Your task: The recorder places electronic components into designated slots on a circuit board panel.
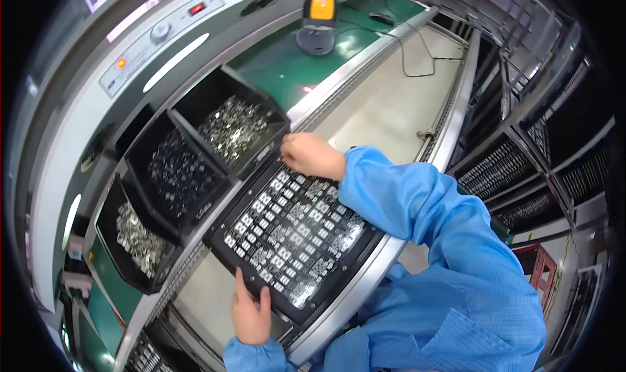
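A black tray-like fixture (pixel 218 240) lies across the rails in front of me, bearing rows of small silvery and white pieces on a dark panel (pixel 293 232). My left hand (pixel 252 316) is at its near left edge, index finger and thumb stretched apart along the rim. At the far corner, close to the bin of shiny metal pieces (pixel 235 127), my right hand (pixel 313 155) is closed with fingertips drawn together over the fixture's edge. Whatever those fingers hold, if anything, is hidden.
Beside the fixture stand a bin of dark small parts (pixel 176 173) and a bin of pale metal parts (pixel 138 241). A yellow-and-black scanner (pixel 321 13) stands on the green bench (pixel 274 65). A metal rail (pixel 365 62) edges the conveyor. Racks (pixel 515 163) fill the right.
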